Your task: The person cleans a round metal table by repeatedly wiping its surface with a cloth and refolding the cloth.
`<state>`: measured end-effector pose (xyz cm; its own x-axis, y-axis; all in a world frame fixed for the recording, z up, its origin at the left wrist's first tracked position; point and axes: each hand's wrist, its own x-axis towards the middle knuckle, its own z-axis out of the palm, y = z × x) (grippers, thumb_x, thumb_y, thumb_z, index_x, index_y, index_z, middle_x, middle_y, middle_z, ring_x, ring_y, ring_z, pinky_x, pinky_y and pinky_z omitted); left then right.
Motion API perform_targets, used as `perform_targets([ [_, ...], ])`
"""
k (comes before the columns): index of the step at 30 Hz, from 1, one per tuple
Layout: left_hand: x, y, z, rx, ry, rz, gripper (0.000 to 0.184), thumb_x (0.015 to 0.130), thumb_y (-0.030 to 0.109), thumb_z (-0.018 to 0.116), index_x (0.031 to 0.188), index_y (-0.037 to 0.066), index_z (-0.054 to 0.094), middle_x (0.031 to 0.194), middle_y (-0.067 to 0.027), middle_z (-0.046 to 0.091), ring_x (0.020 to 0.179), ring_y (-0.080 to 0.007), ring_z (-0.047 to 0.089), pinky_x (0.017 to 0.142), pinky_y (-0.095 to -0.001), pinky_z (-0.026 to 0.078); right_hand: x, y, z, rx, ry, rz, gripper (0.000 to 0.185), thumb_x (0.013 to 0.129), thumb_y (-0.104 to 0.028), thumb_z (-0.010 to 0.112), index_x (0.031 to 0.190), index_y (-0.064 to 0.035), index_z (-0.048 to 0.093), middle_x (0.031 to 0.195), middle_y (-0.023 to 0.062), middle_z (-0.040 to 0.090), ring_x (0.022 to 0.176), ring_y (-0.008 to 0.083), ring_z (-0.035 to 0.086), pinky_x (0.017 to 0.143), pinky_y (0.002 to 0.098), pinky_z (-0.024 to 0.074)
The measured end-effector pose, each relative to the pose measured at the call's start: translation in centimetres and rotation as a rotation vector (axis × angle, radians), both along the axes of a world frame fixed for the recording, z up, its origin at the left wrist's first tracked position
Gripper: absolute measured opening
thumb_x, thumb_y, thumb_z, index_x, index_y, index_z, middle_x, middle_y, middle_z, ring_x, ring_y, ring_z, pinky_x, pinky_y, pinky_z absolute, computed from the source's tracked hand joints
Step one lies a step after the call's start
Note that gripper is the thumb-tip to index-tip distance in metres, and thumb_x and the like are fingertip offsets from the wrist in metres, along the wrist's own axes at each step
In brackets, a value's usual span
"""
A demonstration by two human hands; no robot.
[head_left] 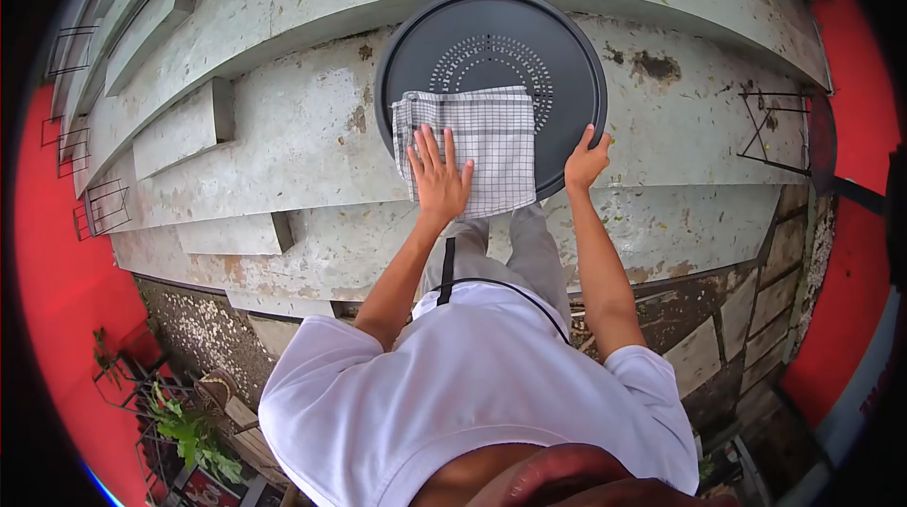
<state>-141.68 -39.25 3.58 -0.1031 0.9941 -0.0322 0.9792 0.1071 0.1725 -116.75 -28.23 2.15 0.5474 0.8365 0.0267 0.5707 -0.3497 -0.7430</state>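
A round dark grey tray [491,20] with rings of small perforations lies in front of me, above my feet. On its lower left part rests a folded checked cloth [496,143], white with dark lines, hanging a little over the near rim. My left hand [440,181] presses flat on the cloth's left side, its fingers stretched out. The tray's right rim is in the grip of my right hand [588,165], with the thumb and fingers around the edge. The underside of the tray is hidden.
Pale, worn concrete steps [302,134] curve across the view, with smaller step blocks [179,134] at the left. Red walls [57,271] border both sides. A black metal frame [775,129] stands at the right. Green plants [194,436] grow at lower left.
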Motion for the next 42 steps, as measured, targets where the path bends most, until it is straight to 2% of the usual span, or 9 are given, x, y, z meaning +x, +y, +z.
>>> perform_targets([
  [13, 7.9, 4.6, 1.2, -0.017, -0.19, -0.037, 0.09, 0.098, 0.063, 0.049, 0.163, 0.007, 0.021, 0.168, -0.0307, -0.002, 0.154, -0.0521, -0.002, 0.107, -0.0836, 0.001, 0.8, 0.9, 0.0, 0.099, 0.059, 0.024, 0.027, 0.105, -0.032, 0.055, 0.104, -0.0045, 0.052, 0.076, 0.0226, 0.067, 0.074, 0.0465, 0.066, 0.068, 0.0537, 0.0486],
  [16, 6.3, 3.7, 3.2, -0.174, -0.255, 0.071, 0.074, 0.099, 0.049, 0.054, 0.156, 0.004, 0.037, 0.165, -0.0312, 0.018, 0.154, -0.0493, 0.014, 0.114, -0.0738, 0.018, 0.0, 0.2, 2.1, -0.392, -0.044, 0.008, 0.038, 0.104, -0.03, 0.056, 0.13, -0.0041, 0.047, 0.104, 0.0256, 0.067, 0.097, 0.0444, 0.064, 0.082, 0.0534, 0.047],
  [19, 0.6, 4.6, 8.2, -0.291, -0.854, 0.405, 0.056, 0.096, 0.033, 0.058, 0.141, -0.001, 0.054, 0.149, -0.0296, 0.047, 0.144, -0.0442, 0.038, 0.113, -0.0551, 0.037, -4.1, -2.8, 4.3, -0.204, -0.278, 0.022, 0.088, 0.096, -0.026, 0.066, 0.159, 0.0039, 0.014, 0.151, 0.0276, 0.025, 0.132, 0.0409, 0.031, 0.106, 0.0538, 0.0284],
  [20, -0.7, 4.1, 8.7, -0.005, -0.674, 0.459, 0.044, 0.097, 0.025, 0.057, 0.131, -0.003, 0.061, 0.132, -0.0268, 0.061, 0.132, -0.0422, 0.051, 0.106, -0.0454, 0.045, -6.3, -4.7, 5.0, -0.178, -0.251, 0.072, 0.09, 0.095, -0.029, 0.066, 0.159, 0.0041, 0.012, 0.15, 0.0286, 0.026, 0.13, 0.0409, 0.033, 0.107, 0.0531, 0.0289],
  [23, -5.7, 4.2, 3.2, 0.409, 0.004, 0.563, 0.05, 0.103, 0.025, 0.051, 0.144, -0.003, 0.044, 0.134, -0.0324, 0.056, 0.131, -0.0464, 0.049, 0.104, -0.0526, 0.044, -12.8, -8.8, 6.0, -0.438, -0.029, 0.133, 0.1, 0.095, -0.042, 0.063, 0.159, 0.0076, 0.004, 0.158, 0.0333, 0.018, 0.141, 0.0457, 0.026, 0.116, 0.055, 0.021],
  [26, -7.3, 4.7, -1.2, 0.429, -0.437, 0.732, 0.052, 0.108, 0.03, 0.045, 0.146, -0.003, 0.037, 0.123, -0.0352, 0.062, 0.12, -0.0498, 0.057, 0.096, -0.0553, 0.047, -15.1, -9.5, 2.1, -0.479, -0.071, 0.123, 0.105, 0.096, -0.05, 0.058, 0.158, 0.0114, -0.002, 0.164, 0.0349, 0.0, 0.152, 0.0503, 0.005, 0.124, 0.0564, 0.0053],
  [27, -7.5, 4.5, -0.8, 0.211, -0.577, 0.777, 0.048, 0.111, 0.035, 0.04, 0.138, -0.004, 0.044, 0.102, -0.0352, 0.068, 0.099, -0.053, 0.064, 0.083, -0.0577, 0.05, -14.7, -8.7, 1.6, -0.518, -0.001, 0.117, 0.107, 0.097, -0.053, 0.055, 0.156, 0.0134, -0.005, 0.166, 0.032, -0.012, 0.153, 0.0506, -0.012, 0.125, 0.0562, -0.0061],
  [34, -8.2, 5.2, -1.6, 0.299, -0.593, 0.799, 0.041, 0.11, 0.036, 0.042, 0.116, -0.004, 0.053, 0.08, -0.0336, 0.065, 0.076, -0.0543, 0.063, 0.064, -0.059, 0.044, -9.7, 5.2, 0.5, -0.481, -0.343, 0.114, 0.103, 0.1, -0.064, 0.039, 0.158, 0.0123, 0.002, 0.168, 0.0289, -0.005, 0.155, 0.0484, -0.004, 0.124, 0.0573, -0.004],
  [42, -9.0, 5.5, -1.9, 0.282, -0.683, 0.799, 0.037, 0.11, 0.032, 0.042, 0.111, -0.003, 0.052, 0.075, -0.0342, 0.062, 0.071, -0.057, 0.058, 0.063, -0.0608, 0.038, -21.4, 17.3, -0.9, 0.043, -0.624, 0.645, 0.077, 0.105, -0.055, 0.039, 0.159, -0.0012, 0.031, 0.166, 0.0242, 0.022, 0.155, 0.0429, 0.015, 0.125, 0.0583, 0.0064],
])
